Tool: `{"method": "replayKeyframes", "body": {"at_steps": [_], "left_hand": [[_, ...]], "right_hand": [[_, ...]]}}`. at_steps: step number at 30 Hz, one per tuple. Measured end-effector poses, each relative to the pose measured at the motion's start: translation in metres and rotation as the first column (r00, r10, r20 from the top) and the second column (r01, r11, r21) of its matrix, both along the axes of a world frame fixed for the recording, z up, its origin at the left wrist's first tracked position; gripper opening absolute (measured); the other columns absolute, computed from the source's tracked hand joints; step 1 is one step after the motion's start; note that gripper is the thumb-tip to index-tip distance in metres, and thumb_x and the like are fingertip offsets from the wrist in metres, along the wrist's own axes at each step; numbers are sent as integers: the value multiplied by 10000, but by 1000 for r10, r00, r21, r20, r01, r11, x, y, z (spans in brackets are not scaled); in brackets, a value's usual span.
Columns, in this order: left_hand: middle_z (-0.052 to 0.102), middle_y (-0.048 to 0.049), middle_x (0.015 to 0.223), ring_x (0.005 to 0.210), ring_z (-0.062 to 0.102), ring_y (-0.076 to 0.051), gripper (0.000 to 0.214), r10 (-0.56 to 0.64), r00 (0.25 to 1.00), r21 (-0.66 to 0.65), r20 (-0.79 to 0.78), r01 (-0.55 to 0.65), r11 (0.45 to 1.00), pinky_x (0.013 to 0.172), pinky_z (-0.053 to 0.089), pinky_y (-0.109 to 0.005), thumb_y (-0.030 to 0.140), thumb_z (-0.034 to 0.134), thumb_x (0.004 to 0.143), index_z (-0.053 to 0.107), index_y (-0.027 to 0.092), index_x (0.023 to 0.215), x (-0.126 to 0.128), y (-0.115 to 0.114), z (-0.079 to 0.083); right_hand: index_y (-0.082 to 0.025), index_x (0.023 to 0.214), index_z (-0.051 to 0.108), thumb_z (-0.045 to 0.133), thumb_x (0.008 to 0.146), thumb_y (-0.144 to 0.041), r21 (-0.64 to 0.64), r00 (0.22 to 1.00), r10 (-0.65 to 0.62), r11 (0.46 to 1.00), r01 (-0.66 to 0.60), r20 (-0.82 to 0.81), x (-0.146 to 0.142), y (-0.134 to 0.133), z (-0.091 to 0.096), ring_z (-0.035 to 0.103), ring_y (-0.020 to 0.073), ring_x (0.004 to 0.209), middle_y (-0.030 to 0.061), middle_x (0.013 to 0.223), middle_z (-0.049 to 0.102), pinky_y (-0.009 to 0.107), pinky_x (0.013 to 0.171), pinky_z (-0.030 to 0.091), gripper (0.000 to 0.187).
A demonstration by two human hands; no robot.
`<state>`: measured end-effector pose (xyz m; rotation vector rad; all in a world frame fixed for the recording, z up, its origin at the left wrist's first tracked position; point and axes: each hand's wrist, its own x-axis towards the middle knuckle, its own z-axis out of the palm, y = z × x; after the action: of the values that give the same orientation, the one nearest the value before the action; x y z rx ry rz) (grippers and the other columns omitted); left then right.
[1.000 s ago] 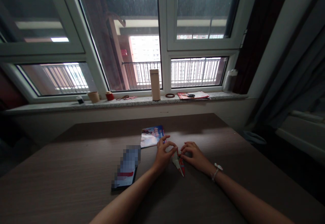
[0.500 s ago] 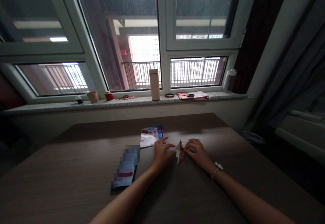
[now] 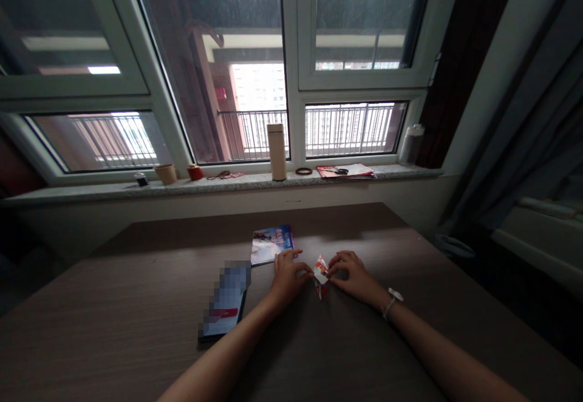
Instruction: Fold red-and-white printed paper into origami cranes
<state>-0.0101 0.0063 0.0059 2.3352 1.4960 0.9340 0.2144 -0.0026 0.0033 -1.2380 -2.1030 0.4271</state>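
A small folded paper piece (image 3: 320, 273), white with red print, stands on the brown wooden table (image 3: 136, 305) between my two hands. My left hand (image 3: 288, 277) pinches its left side with curled fingers. My right hand (image 3: 351, 275) pinches its right side, and a pale bracelet sits on that wrist. Both forearms reach in from the bottom edge. The paper's lower tip rests on the table.
A colourful booklet (image 3: 272, 245) lies just beyond my left hand. A dark phone-like slab (image 3: 224, 308), partly blurred out, lies to the left. On the window sill stand a tall beige flask (image 3: 277, 152), small cups (image 3: 166, 173) and red papers (image 3: 346, 171).
The paper piece went from lying flat and long toward me to standing shorter between my fingertips, and both hands closed in on it and shifted slightly away from me.
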Motion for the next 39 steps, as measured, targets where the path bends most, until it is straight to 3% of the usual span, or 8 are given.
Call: {"method": "replayKeyframes", "body": {"at_steps": [6,10,13,18,28,39], "left_hand": [[555,-60,1258,1232,398,-297,41,-30,1000,6,5,30,1000,1089,214,-550,297,724,753,746,263,747,2,0,-1],[533,-42,1296,1256,368,-297,153,-43,999,8,-17,44,999,1096,175,-568,250,734,728,749,313,867,6,-1,-4],[534,-39,1306,1255,363,-302,99,-48,999,2,-23,48,999,1090,162,-584,270,720,742,750,312,827,9,-2,-5],[541,-45,1301,1240,373,-305,20,15,999,-18,-31,-16,1000,1074,168,-605,281,726,743,722,262,745,18,-2,-3],[499,-65,1351,1280,340,-361,102,106,994,-68,-33,-109,992,1040,81,-705,334,719,759,741,320,858,25,-8,3],[451,-78,1404,1343,260,-392,163,129,986,-55,-102,-135,989,1007,25,-753,393,714,766,736,350,922,25,-7,2]], "right_hand": [[-264,823,725,593,845,-416,1,998,-64,998,64,5,-6,-1,0,493,237,1061,40,999,648,419,1006,324,202],[-272,864,716,624,823,-400,4,995,-99,995,99,10,-9,-1,-2,494,234,1059,34,1007,638,409,993,329,162],[-278,862,720,635,815,-387,4,995,-100,995,100,13,-10,1,-4,497,234,1055,33,1005,636,398,972,336,146],[-252,817,705,634,809,-432,-12,987,-156,988,156,29,-15,4,-7,498,240,1043,41,994,631,396,950,340,193],[-275,876,670,665,788,-421,-40,975,-205,977,209,87,-21,8,-12,453,252,1126,37,1100,580,448,1026,266,170],[-298,872,707,722,726,-467,-103,964,-253,960,260,74,-22,12,-9,443,260,1131,46,1137,549,421,1001,306,224]]}}
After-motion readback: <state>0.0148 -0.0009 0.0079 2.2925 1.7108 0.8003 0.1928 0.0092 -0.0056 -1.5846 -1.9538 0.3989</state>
